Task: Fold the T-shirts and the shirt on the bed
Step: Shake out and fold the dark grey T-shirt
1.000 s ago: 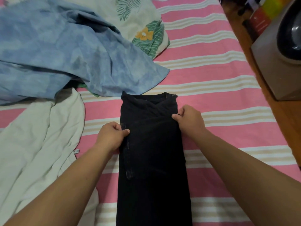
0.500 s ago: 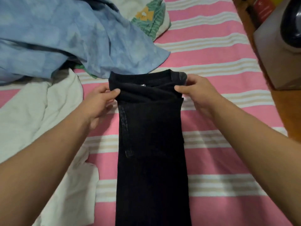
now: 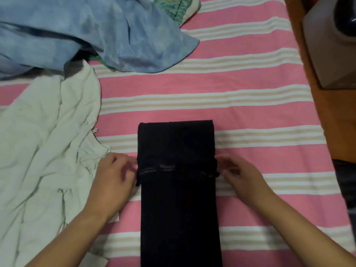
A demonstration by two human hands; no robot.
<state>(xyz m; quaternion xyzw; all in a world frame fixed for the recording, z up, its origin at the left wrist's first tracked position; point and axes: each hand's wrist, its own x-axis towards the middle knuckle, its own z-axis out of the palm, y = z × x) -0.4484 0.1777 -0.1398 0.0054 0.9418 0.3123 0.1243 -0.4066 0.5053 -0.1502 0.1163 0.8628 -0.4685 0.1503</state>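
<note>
A black T-shirt (image 3: 179,209) lies as a long narrow strip on the pink striped bed (image 3: 250,97). Its far end is doubled back toward me, so the collar edge sits across the strip. My left hand (image 3: 115,178) pinches the left corner of that folded-over edge, and my right hand (image 3: 238,175) pinches the right corner. A crumpled white T-shirt (image 3: 44,155) is spread out to the left, touching my left wrist. A blue mottled shirt (image 3: 96,31) is heaped at the far left.
A leaf-print cloth (image 3: 179,8) shows behind the blue shirt. The bed's right edge meets a wooden floor (image 3: 327,116), where a grey appliance (image 3: 331,47) stands. Bare striped sheet stretches right of the black strip.
Both hands lifted the collar end of the black T-shirt and brought it down toward me, folding the far part over the strip. The view shifted nearer.
</note>
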